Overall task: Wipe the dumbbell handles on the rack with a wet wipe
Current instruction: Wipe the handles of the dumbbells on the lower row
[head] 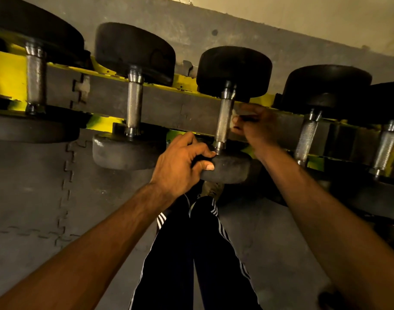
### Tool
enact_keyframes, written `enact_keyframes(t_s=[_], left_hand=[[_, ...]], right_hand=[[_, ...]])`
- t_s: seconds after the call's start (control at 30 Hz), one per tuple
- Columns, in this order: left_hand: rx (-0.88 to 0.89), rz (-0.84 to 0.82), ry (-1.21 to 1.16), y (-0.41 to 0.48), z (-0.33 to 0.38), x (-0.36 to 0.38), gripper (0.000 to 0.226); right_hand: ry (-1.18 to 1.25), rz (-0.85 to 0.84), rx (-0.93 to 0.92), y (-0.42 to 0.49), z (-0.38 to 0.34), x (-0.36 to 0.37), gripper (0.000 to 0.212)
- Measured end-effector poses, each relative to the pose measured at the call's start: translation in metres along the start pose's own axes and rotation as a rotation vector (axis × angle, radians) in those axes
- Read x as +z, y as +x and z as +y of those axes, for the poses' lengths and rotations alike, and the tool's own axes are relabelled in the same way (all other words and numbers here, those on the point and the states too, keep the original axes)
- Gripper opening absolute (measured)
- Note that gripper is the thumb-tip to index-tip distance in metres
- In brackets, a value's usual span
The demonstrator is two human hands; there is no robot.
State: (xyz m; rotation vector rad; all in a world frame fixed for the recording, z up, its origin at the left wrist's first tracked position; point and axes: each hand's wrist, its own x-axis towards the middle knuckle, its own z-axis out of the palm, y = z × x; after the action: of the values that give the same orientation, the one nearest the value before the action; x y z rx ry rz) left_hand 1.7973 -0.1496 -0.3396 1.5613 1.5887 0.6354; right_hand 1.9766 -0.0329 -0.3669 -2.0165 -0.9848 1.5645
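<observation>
Dumbbell handle (224,121) on yellow rack (3,72), left hand (180,162) gripping its near rubber head (227,167), right hand (258,126) clutching wet wipe (234,120) beside it, grey interlocking floor mats (30,186), beige wall (303,14)

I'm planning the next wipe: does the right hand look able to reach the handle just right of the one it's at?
Probably yes. The right hand, holding the wipe, sits just left of that handle, which lies bare with nothing between.
</observation>
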Motion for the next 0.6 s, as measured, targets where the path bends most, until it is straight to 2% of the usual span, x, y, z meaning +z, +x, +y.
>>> enact_keyframes(t_s=[0.1, 0.23, 0.4, 0.5, 0.6], left_hand=[[-0.002, -0.017, -0.007, 0.003, -0.001, -0.002, 0.029], [0.011, -0.028, -0.02, 0.005, 0.0, -0.003, 0.027], [-0.01, -0.046, -0.006, 0.005, -0.003, -0.003, 0.025], [0.0, -0.074, 0.027, 0.01, -0.003, -0.008, 0.026], [0.028, -0.11, 0.062, 0.016, -0.001, -0.011, 0.025]], right_hand=[[0.022, -0.003, 0.016, -0.011, 0.006, 0.0, 0.021], [-0.11, -0.054, 0.088, -0.025, 0.025, -0.005, 0.022], [-0.013, 0.002, 0.016, -0.007, 0.004, 0.002, 0.03], [-0.218, -0.026, -0.036, -0.017, 0.014, 0.0, 0.026], [-0.242, -0.104, 0.027, -0.021, 0.019, -0.006, 0.02]])
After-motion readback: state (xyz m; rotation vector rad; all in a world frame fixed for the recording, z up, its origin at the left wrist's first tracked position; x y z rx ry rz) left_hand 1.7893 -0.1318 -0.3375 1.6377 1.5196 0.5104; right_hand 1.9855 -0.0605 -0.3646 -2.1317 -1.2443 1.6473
